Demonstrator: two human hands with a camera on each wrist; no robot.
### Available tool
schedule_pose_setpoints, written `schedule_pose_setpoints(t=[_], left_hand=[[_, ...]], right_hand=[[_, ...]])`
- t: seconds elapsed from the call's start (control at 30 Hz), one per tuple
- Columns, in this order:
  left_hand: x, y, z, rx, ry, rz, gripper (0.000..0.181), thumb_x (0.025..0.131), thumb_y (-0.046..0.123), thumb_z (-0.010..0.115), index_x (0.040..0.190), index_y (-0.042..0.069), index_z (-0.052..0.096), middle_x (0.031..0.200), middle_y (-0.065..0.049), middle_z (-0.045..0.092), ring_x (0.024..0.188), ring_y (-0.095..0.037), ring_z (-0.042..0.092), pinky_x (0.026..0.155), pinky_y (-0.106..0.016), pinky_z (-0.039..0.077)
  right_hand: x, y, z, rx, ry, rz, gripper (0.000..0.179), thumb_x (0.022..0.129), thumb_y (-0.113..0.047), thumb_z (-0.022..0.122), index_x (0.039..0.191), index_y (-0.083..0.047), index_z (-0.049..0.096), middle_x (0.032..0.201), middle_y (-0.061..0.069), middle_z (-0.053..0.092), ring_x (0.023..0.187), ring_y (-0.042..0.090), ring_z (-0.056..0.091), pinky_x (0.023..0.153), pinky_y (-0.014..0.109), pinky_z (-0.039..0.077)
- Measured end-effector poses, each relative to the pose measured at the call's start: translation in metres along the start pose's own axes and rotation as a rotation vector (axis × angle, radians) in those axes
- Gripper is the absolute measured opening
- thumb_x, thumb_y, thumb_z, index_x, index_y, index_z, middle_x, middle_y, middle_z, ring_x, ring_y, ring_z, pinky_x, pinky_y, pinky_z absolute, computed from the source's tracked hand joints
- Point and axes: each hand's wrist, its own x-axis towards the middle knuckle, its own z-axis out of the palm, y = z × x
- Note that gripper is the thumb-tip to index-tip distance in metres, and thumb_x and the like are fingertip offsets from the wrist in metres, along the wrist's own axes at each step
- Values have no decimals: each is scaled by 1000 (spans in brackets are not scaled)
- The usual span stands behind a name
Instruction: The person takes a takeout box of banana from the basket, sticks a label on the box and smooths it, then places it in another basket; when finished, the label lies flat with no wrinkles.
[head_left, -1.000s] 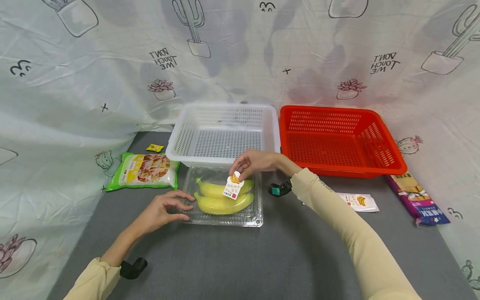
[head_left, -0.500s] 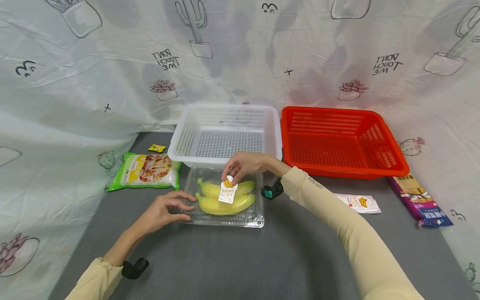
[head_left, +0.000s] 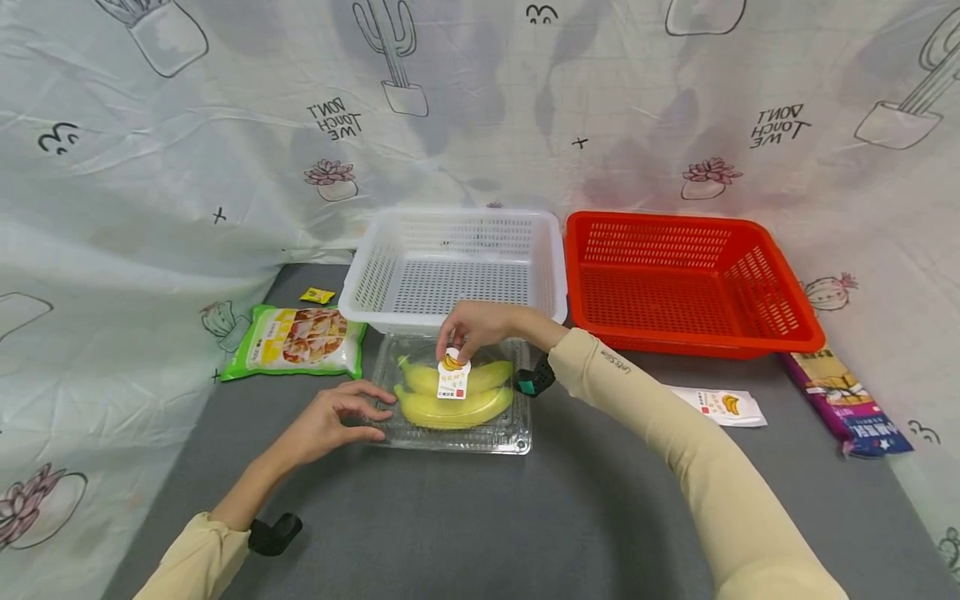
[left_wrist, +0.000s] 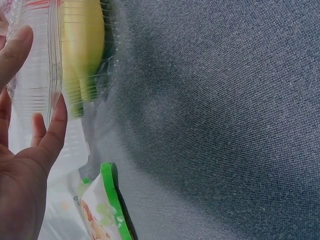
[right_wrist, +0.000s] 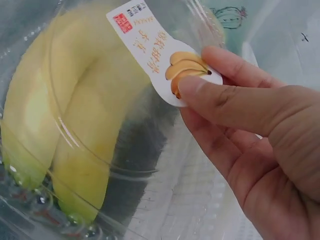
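A clear plastic box with a closed lid lies on the grey table, two yellow bananas inside. My right hand is over the lid, pinching a white label by its rounded end between thumb and fingers. Bananas and script are printed on the label, which lies over the middle of the lid; whether it sticks there I cannot tell. At the box's left side, my left hand touches the edge with thumb and fingers spread apart, also seen close up in the left wrist view.
Behind the box stand a white basket and a red basket. A green-edged food bag and a small yellow packet lie left. On the right are another banana-printed label and a purple packet.
My right hand has moved left with the label, which has turned from slanted to nearly straight over the bananas. My left hand has stayed at the box's edge.
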Motion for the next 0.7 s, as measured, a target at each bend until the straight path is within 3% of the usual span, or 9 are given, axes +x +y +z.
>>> schedule_pose_setpoints(t=[0.33, 0.53, 0.7], left_hand=[[-1, -2, -1, 15, 9, 12, 18, 74, 9, 80, 90, 7, 75, 112, -6, 65, 102, -17, 62, 83, -28, 51], [-2, -2, -1, 38, 14, -2, 18, 73, 10, 81, 90, 8, 75, 112, -4, 66, 104, -18, 60, 86, -27, 49], [0, -2, 0, 55, 19, 5, 20, 72, 9, 82, 90, 8, 75, 110, -3, 66, 102, -18, 60, 86, -27, 49]], right_hand=[[4, -6, 7, -233, 23, -3, 22, 81, 5, 72, 100, -5, 73, 105, 6, 68, 91, 15, 63, 80, 22, 49], [3, -6, 12, -310, 27, -36, 21, 81, 2, 73, 100, -6, 73, 94, 3, 67, 79, 11, 54, 75, 21, 45], [0, -5, 13, -321, 40, -73, 22, 81, 4, 73, 102, -4, 72, 96, 4, 68, 81, 14, 56, 75, 22, 45]])
